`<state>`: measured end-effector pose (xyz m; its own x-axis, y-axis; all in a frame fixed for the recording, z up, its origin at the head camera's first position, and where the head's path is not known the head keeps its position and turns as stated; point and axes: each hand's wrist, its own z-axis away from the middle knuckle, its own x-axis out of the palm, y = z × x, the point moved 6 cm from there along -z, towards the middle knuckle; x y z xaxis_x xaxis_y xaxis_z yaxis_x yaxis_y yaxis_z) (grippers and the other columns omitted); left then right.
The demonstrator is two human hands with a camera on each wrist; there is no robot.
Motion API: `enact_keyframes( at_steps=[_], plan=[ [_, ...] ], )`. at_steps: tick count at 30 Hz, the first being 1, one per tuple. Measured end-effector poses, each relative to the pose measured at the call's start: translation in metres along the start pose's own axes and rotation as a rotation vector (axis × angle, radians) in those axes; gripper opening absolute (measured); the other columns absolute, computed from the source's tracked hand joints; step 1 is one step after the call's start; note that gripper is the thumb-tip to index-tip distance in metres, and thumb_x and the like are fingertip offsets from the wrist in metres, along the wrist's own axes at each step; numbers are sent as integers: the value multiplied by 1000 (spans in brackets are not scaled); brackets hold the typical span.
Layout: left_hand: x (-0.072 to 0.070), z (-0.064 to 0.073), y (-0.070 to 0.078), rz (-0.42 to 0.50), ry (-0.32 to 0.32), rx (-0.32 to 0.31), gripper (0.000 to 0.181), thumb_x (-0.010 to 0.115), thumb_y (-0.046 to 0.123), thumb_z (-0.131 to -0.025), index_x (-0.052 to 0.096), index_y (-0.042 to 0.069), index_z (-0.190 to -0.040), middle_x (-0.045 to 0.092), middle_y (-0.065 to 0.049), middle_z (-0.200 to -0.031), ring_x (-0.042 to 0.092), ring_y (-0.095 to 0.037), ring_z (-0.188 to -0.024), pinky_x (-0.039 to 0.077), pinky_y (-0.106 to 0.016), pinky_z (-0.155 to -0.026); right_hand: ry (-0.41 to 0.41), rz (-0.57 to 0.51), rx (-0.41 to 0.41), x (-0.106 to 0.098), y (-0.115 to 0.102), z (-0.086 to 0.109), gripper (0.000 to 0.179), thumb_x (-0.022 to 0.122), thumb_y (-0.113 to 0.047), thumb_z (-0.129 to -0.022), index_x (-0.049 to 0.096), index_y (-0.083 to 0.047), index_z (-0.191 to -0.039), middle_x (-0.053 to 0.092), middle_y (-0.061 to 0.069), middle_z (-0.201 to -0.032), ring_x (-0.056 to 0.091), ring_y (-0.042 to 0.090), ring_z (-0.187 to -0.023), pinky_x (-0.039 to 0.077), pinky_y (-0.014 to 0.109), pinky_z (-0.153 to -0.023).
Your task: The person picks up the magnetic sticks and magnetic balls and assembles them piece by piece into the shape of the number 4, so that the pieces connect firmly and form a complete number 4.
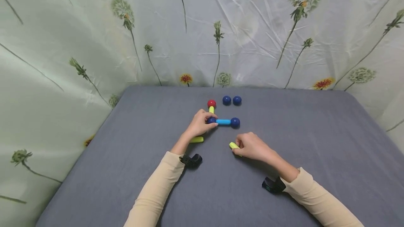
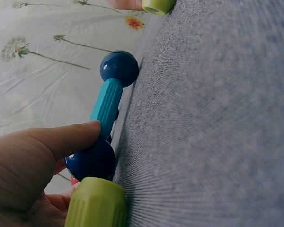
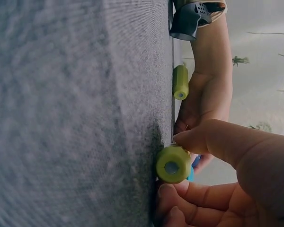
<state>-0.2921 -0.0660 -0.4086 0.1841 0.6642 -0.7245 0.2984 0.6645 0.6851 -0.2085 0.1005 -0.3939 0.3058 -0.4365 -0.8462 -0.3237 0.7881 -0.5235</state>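
Note:
My left hand (image 1: pixel 200 123) grips a dark blue ball (image 2: pixel 91 160) between thumb and fingers, the thumb tip at the joint with a light blue rod (image 1: pixel 223 122). A second dark blue ball (image 1: pixel 235 122) caps the rod's right end. From the held ball, a yellow-green rod (image 1: pixel 211 109) runs back to a red ball (image 1: pixel 211 103). In my right hand (image 1: pixel 252 145), thumb and fingers pinch another yellow-green rod (image 3: pixel 173 164), its end with a grey metal disc facing the right wrist camera. A loose yellow-green rod (image 1: pixel 197 139) lies beside my left wrist, partly hidden by it.
Two more dark blue balls (image 1: pixel 226 100) sit side by side toward the back of the grey cloth surface (image 1: pixel 300 132). Behind its back edge hangs a pale curtain (image 1: pixel 176 45) printed with flowers. Each wrist wears a black camera mount (image 1: pixel 191 161).

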Motion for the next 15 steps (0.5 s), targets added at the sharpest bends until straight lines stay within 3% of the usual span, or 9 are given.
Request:
enact_keyframes(
  at_steps=[15],
  plan=[
    [-1, -2, 1, 2, -7, 11, 26, 70, 22, -84, 70, 12, -108, 51, -11, -93, 45, -20, -84, 35, -25, -72, -30, -68, -24, -7, 4, -3, 9, 63, -13, -80, 61, -5, -76, 53, -3, -59, 45, 6, -50, 37, 21, -50]
  ],
)
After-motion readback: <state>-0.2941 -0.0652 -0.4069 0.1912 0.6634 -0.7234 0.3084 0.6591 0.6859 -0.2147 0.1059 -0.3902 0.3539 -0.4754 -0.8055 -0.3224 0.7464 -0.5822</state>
